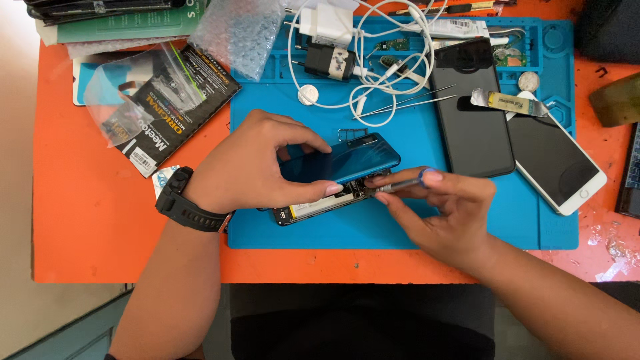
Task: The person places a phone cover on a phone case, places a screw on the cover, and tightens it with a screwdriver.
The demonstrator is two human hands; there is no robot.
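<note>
Phone [313, 207] lies mid-frame on the blue mat [400, 227]. My left hand [257, 163] grips its blue back cover [347, 160], lifted at the right edge. My right hand [440, 207] pinches a screwdriver [400, 185] at the exposed internals. Cover partly separated; removal incomplete.

A blue work mat [407, 227] lay on the orange surface [93, 220]. On the mat's upper edge sat a white charger [327, 23], a black charger [330, 61] and tangled white cable [393, 73]. Tweezers [413, 101] lay below the cable. A black phone [470, 110] lay on the mat's right part, a white phone [557, 163] at its right edge. Left of the mat lay a black packet [167, 107] and bubble wrap [237, 33].
</note>
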